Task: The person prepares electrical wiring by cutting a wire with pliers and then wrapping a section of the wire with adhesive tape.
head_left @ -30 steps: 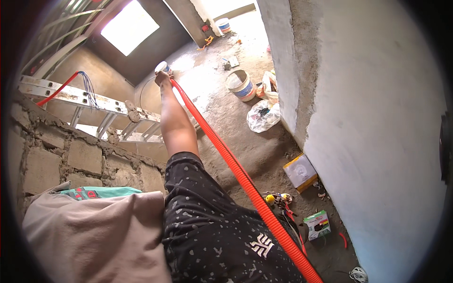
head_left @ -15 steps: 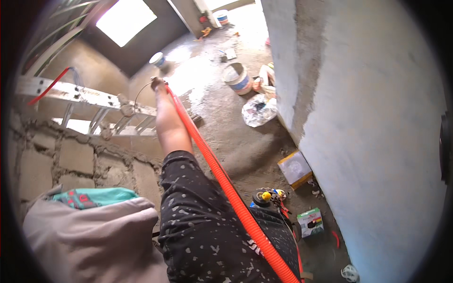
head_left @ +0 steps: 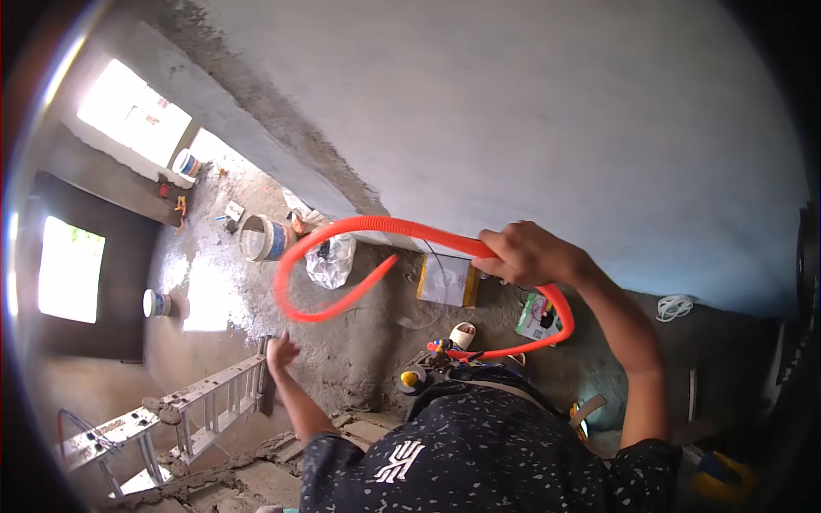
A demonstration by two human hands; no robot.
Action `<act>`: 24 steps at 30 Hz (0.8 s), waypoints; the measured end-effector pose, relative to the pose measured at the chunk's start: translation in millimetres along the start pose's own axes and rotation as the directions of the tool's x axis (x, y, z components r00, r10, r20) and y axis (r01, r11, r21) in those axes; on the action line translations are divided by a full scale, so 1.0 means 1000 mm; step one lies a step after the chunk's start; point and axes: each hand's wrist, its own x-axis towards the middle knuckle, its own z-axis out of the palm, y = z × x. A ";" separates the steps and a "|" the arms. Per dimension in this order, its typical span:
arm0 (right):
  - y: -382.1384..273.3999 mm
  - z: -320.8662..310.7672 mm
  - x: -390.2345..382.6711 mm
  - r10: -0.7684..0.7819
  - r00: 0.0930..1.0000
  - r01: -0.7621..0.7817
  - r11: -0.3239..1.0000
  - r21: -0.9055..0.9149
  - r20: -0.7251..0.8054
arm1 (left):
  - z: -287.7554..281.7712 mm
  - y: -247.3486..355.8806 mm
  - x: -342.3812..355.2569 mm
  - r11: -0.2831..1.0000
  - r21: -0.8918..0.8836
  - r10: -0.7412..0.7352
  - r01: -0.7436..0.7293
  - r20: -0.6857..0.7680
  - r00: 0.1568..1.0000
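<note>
The fingers of the right hand are closed around a red-orange corrugated conduit, partway along it. The left hand looks empty, its fingers loosely spread, close to the end of the aluminium ladder in the view.

The conduit should be light and springy: it bends into wide curves without visible kinks, yet would likely push back against tight folding. Its ribs ought to give good grip, though a hard squeeze at a sharp bend could flatten it. Holding it mid-length steadies it; a second hold near the free end would better control the whip.

From the right fingers, one length arches leftward into an open loop, its tip turned back between the hands; this loop hangs apart from the left fingers. The other length drops below the right hand, curves around and runs back toward the waist.

Beyond lie a clear plastic bag, a bucket, a white-and-yellow box and a white cable coil, near the plastered wall.
</note>
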 end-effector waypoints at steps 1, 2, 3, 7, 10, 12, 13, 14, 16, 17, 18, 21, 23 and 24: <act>0.003 0.014 0.007 0.042 0.999 -0.042 0.998 -0.046 0.010 | 0.066 0.049 0.008 0.997 -0.005 -0.079 0.080 0.073 0.994; 0.006 0.024 0.015 0.055 0.998 -0.054 0.997 -0.049 0.017 | 0.128 0.129 -0.010 0.987 0.013 -0.158 0.158 0.120 0.980; 0.002 0.032 0.027 0.048 0.998 -0.046 0.997 -0.063 0.030 | 0.159 0.176 -0.046 0.988 -0.094 -0.102 0.126 0.227 0.969; -0.016 0.063 0.056 0.007 0.998 0.000 0.995 -0.099 0.070 | 0.290 0.272 -0.140 0.867 -0.421 0.131 0.267 0.710 0.692; -0.032 0.086 0.061 -0.093 0.996 0.091 0.989 -0.120 -0.012 | 0.340 0.270 -0.132 0.489 -0.696 0.285 0.525 0.697 0.658; -0.029 0.098 0.056 -0.082 0.997 0.081 0.986 -0.147 0.002 | 0.348 0.299 -0.133 0.112 -0.918 0.245 0.381 0.397 0.885; -0.029 0.102 0.051 -0.064 0.998 0.065 0.984 -0.169 0.015 | 0.347 0.296 -0.121 0.111 -0.919 0.248 0.377 0.393 0.885; -0.036 0.104 0.047 -0.059 0.998 0.057 0.981 -0.188 -0.004 | 0.338 0.285 -0.103 -0.043 -0.891 0.222 0.453 0.433 0.874; -0.046 0.100 0.031 -0.033 0.999 0.038 0.981 -0.191 0.028 | 0.323 0.274 -0.074 -0.112 -0.893 0.154 0.436 0.418 0.895; -0.050 0.101 0.023 0.013 0.999 -0.003 0.980 -0.197 0.046 | 0.313 0.264 -0.057 -0.117 -0.901 0.154 0.417 0.398 0.904; -0.049 0.110 0.016 -0.029 0.998 0.041 0.980 -0.194 0.063 | 0.296 0.244 -0.037 -0.191 -0.870 0.151 0.455 0.432 0.889; -0.038 0.124 -0.016 -0.079 0.997 0.074 0.974 -0.216 -0.011 | 0.276 0.219 0.010 -0.240 -0.866 0.071 0.439 0.435 0.897; -0.043 0.124 -0.032 -0.061 0.998 0.066 0.970 -0.236 0.028 | 0.257 0.198 0.034 -0.214 -0.907 -0.029 0.362 0.376 0.926; -0.044 0.125 -0.040 -0.077 0.996 0.084 0.969 -0.233 0.039 | 0.246 0.183 0.046 -0.198 -0.894 0.005 0.402 0.410 0.912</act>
